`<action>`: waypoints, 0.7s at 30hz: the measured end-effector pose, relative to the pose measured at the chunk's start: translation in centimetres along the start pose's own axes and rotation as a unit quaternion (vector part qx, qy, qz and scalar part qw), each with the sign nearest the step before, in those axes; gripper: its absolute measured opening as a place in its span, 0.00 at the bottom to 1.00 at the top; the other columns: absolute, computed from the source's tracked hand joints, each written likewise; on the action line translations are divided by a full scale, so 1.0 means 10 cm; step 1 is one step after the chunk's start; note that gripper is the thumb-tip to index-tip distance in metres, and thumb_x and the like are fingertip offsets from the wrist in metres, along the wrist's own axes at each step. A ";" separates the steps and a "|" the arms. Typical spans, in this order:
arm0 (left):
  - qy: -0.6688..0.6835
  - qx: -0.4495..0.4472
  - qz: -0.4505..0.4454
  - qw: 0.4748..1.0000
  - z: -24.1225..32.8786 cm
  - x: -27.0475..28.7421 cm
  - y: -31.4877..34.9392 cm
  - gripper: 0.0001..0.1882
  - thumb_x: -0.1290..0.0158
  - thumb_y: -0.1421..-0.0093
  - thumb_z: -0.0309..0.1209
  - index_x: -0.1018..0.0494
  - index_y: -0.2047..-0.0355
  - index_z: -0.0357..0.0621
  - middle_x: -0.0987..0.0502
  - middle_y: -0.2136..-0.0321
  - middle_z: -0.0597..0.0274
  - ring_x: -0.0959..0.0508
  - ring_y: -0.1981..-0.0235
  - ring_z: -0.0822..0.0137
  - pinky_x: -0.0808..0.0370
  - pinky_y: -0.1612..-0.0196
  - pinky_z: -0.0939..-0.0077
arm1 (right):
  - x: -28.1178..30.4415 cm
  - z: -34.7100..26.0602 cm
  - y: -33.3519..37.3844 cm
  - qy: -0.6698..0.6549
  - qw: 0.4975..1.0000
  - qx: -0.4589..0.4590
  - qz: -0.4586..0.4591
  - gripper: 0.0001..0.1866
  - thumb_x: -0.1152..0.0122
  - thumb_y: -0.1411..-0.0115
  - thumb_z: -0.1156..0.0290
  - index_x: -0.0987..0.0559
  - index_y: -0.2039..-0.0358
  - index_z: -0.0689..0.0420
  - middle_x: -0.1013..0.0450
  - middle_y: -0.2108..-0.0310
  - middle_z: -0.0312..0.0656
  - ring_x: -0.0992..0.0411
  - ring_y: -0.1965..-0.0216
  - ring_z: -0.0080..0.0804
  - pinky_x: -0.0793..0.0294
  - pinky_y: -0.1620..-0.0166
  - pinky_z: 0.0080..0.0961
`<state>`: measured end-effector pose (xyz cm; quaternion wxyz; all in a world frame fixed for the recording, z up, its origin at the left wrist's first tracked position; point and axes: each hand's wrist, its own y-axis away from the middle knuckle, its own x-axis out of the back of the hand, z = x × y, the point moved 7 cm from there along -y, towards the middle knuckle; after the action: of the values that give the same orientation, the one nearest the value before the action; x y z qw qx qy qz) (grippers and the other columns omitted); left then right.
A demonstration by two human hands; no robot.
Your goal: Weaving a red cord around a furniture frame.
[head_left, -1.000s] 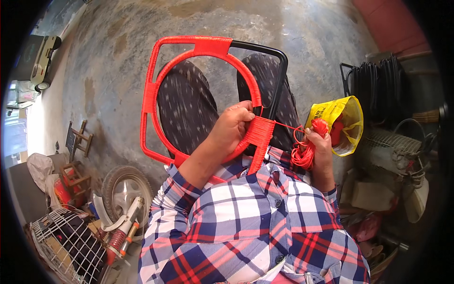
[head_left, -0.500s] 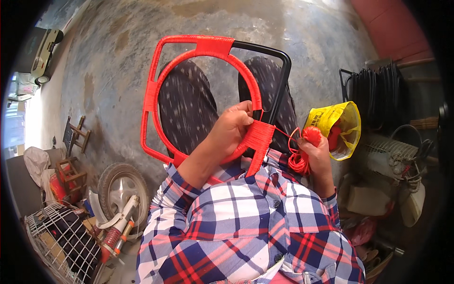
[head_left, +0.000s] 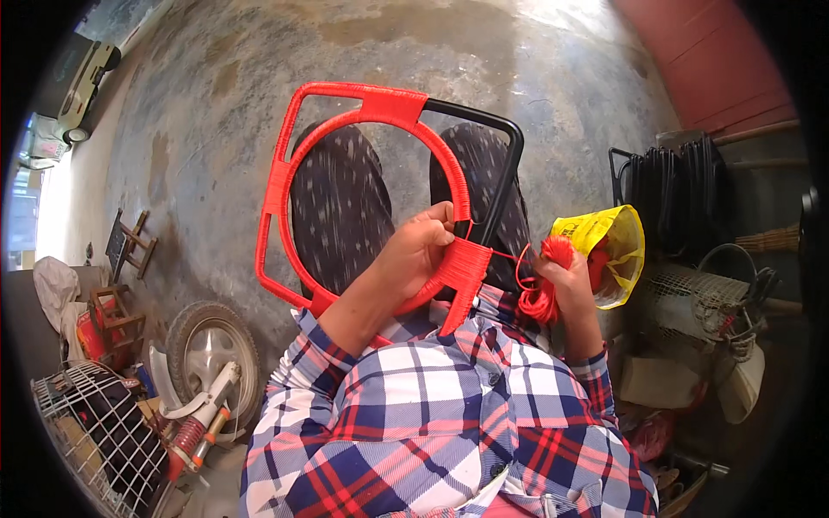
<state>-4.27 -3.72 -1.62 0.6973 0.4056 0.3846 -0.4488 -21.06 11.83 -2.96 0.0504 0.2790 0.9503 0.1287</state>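
A metal frame [head_left: 505,186], a ring set inside a rounded square, lies across my lap. Most of it is tightly wrapped in red cord [head_left: 395,105]; the far right bar and a short piece of the ring show bare black. My left hand [head_left: 421,246] pinches the ring beside that bare piece, at the edge of a wide wrapped band [head_left: 465,269]. From this band a red strand runs right to my right hand [head_left: 570,281], which is closed around a bundle of red cord [head_left: 539,302]. Loose loops hang below its fingers.
A yellow bag [head_left: 583,228] with red stuff inside stands beside my right hand. Black metal frames [head_left: 673,181] are stacked at the right, near a wire basket [head_left: 691,298]. On the left are a wheel [head_left: 211,350], a white wire crate [head_left: 95,432] and small wooden stools [head_left: 129,244].
The whole view has shifted slightly, and the frame's far side sits lower in the picture. My right hand is a little closer to the frame, and the strand between them curves more.
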 end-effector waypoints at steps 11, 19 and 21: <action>-0.098 -0.012 0.126 0.987 0.01 0.29 -0.05 0.15 0.57 0.42 0.27 0.31 0.55 0.39 0.24 0.58 0.54 0.21 0.61 0.61 0.22 0.54 0.61 | 0.30 -0.63 -0.59 0.283 0.941 0.138 0.126 0.28 0.40 0.49 0.74 0.35 0.47 0.62 0.24 0.68 0.49 0.23 0.66 0.41 0.26 0.57 0.31; -0.436 -0.361 0.145 0.812 0.41 -0.09 0.18 0.25 0.54 0.38 0.30 0.41 0.40 0.42 0.32 0.48 0.57 0.29 0.52 0.69 0.32 0.49 0.74 | -1.29 -1.26 -0.41 0.557 0.716 0.409 -0.103 0.20 0.33 0.55 0.70 0.24 0.59 0.50 0.25 0.57 0.35 0.27 0.55 0.37 0.29 0.56 0.35; -0.476 -0.351 0.156 0.791 0.36 -0.14 0.17 0.25 0.54 0.39 0.21 0.40 0.41 0.39 0.30 0.51 0.57 0.27 0.53 0.69 0.31 0.45 0.75 | -1.38 -1.24 -0.38 0.551 0.692 0.457 -0.094 0.22 0.31 0.56 0.68 0.23 0.57 0.49 0.26 0.55 0.34 0.28 0.52 0.33 0.31 0.52 0.33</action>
<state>-2.53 -6.12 1.39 0.9471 -0.0768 0.0667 -0.3043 -13.51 -1.41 8.23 -0.6043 0.0561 0.7702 -0.1962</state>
